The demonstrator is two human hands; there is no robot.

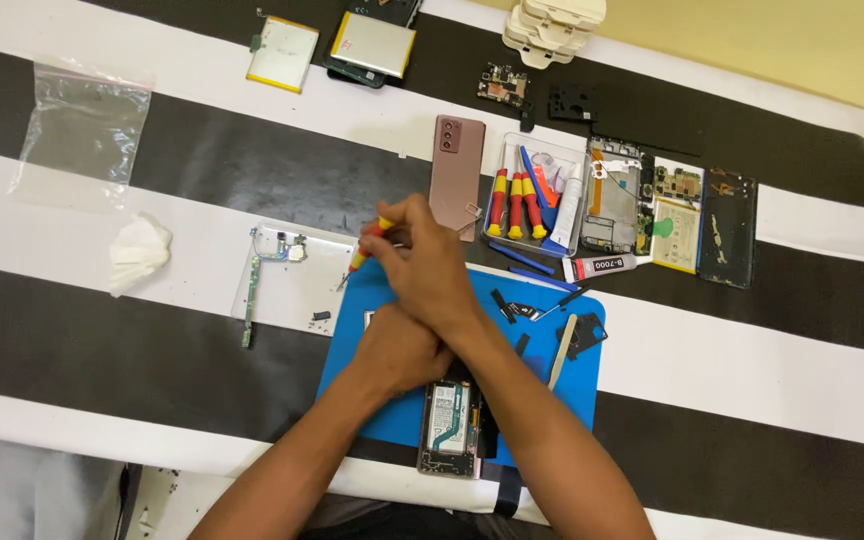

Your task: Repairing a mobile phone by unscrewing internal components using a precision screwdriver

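Keep the red-and-yellow screwdriver (367,245) steady and near upright, tip seated before any turn — a judgement drawn from how the small screws (297,322) lie scattered on the white tray (292,300). Press lightly, turn slowly, lift each freed screw straight over to the tray.

Right hand (422,262) closed around the screwdriver, fingers curled on the handle, tip pointing down-left toward the upper left corner of the blue mat (552,390), just beside the tray's edge. Left hand (397,350) crossed beneath the right wrist, resting on the mat just above the opened phone (452,415); whether that hand grips anything cannot be told, its fingers hidden under the right forearm.

Opened phone lying flat at the near edge of the mat, back off, battery showing — just below the left hand and apart from the screwdriver tip. Flex cable (252,295) on the tray to the left. Clear tool box (532,195) with more screwdrivers beyond the hands, pink phone back (455,165) beside it, all on the black-and-white striped surface (752,380).
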